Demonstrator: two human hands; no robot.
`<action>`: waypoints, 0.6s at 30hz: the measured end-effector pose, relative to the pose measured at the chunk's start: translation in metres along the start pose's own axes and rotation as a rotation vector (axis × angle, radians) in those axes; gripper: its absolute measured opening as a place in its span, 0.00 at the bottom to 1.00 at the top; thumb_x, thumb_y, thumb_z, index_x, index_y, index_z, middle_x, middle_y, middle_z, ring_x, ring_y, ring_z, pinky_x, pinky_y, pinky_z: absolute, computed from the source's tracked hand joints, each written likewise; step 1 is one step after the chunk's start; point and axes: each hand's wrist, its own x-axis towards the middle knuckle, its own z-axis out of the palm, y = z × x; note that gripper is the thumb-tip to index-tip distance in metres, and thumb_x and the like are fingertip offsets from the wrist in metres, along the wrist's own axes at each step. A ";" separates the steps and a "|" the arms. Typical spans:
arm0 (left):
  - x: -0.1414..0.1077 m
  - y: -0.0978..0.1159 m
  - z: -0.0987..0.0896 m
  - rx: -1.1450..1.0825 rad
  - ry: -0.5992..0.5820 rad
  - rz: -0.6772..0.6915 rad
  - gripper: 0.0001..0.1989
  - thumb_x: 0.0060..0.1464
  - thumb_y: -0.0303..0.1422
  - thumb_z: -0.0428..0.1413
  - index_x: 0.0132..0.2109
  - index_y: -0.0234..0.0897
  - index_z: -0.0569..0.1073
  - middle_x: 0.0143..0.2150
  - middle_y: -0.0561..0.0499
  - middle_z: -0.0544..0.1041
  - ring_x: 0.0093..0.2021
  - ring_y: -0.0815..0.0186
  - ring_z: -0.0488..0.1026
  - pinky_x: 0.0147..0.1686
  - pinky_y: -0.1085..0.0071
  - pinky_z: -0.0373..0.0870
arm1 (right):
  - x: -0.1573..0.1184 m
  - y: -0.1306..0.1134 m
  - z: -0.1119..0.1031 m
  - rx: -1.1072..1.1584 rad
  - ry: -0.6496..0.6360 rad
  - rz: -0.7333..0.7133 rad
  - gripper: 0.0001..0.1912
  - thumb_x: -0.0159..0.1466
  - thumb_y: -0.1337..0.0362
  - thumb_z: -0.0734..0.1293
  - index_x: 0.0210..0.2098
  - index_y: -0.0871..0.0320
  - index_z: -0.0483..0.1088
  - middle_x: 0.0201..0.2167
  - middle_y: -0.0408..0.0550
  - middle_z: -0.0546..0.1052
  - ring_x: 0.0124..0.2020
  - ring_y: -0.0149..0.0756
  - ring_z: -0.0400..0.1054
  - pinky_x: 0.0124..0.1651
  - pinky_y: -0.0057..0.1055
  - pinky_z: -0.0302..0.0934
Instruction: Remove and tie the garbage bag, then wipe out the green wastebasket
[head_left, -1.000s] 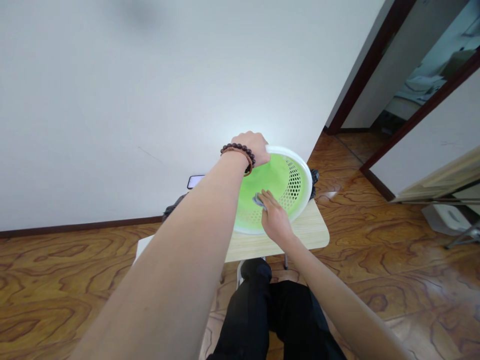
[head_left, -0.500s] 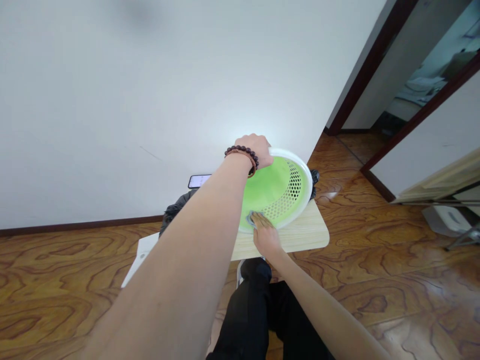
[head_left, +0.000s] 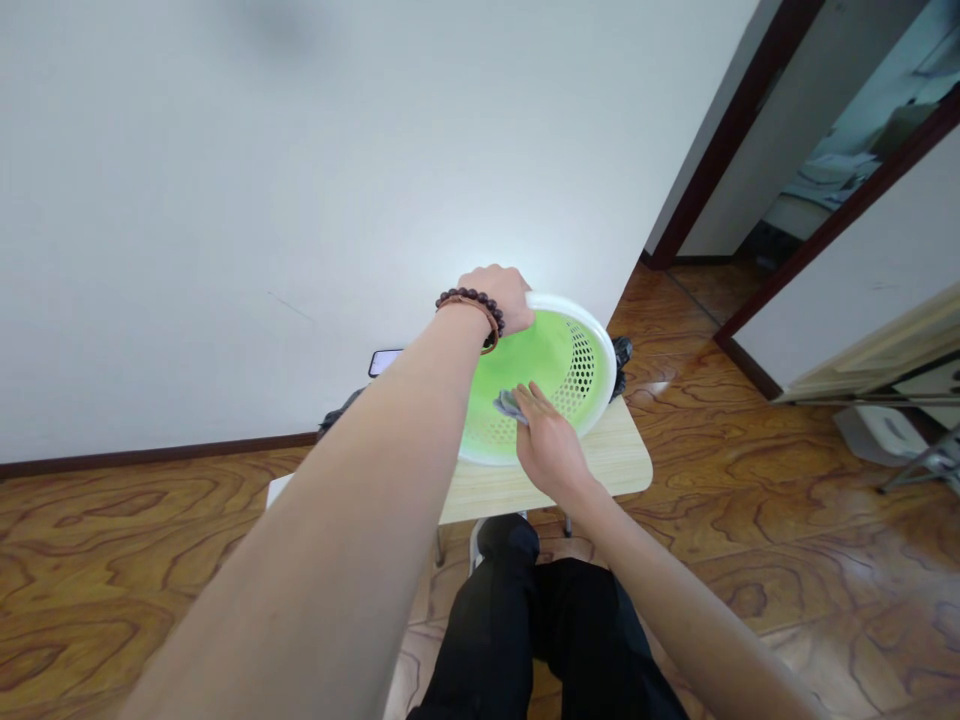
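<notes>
A round green laundry basket (head_left: 551, 345) with a white rim and perforated sides rests tilted on a small wooden table (head_left: 622, 460), its opening facing me. My left hand (head_left: 499, 297), with a beaded bracelet at the wrist, is closed around the rim at the far side. My right hand (head_left: 547, 440) pinches a small grey cloth (head_left: 510, 404) in front of the opening. Whether the cloth touches the green inner wall, I cannot tell. My left forearm covers the basket's left part.
A phone (head_left: 384, 361) lies at the table's back left by the white wall (head_left: 225, 200). Black plastic (head_left: 621, 365) shows behind the basket, and more is half hidden by my left arm. A doorway stands at right, with a white bin (head_left: 881, 435) on the wooden floor.
My right hand has lifted the cloth from the basket's near lower edge up toward the middle of its opening. My left hand keeps its hold on the rim. The view has shifted slightly.
</notes>
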 end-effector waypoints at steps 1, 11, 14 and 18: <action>0.000 0.000 0.000 0.003 -0.002 -0.002 0.23 0.43 0.39 0.55 0.49 0.48 0.75 0.41 0.47 0.76 0.46 0.55 0.71 0.43 0.64 0.67 | 0.014 0.000 0.007 -0.010 0.016 -0.002 0.28 0.60 0.76 0.53 0.60 0.67 0.58 0.60 0.55 0.63 0.65 0.39 0.46 0.64 0.38 0.49; -0.005 -0.004 0.002 0.045 -0.003 0.018 0.23 0.45 0.39 0.54 0.51 0.49 0.74 0.42 0.47 0.77 0.44 0.57 0.72 0.41 0.65 0.67 | 0.016 0.036 0.117 -0.061 -0.150 0.108 0.26 0.62 0.73 0.55 0.60 0.69 0.59 0.60 0.57 0.63 0.63 0.38 0.52 0.64 0.33 0.46; -0.003 -0.004 0.002 0.054 -0.004 0.019 0.22 0.47 0.41 0.54 0.51 0.49 0.74 0.42 0.47 0.77 0.43 0.58 0.72 0.41 0.66 0.67 | 0.009 0.041 0.108 -0.047 -0.168 0.049 0.27 0.61 0.73 0.55 0.60 0.68 0.58 0.60 0.55 0.63 0.63 0.36 0.52 0.64 0.32 0.46; -0.003 0.007 0.003 0.045 0.014 0.028 0.24 0.47 0.51 0.53 0.50 0.49 0.74 0.43 0.48 0.77 0.44 0.58 0.72 0.42 0.66 0.66 | 0.001 0.043 0.092 -0.080 -0.172 0.076 0.27 0.61 0.74 0.55 0.60 0.65 0.61 0.60 0.54 0.64 0.62 0.36 0.54 0.63 0.31 0.48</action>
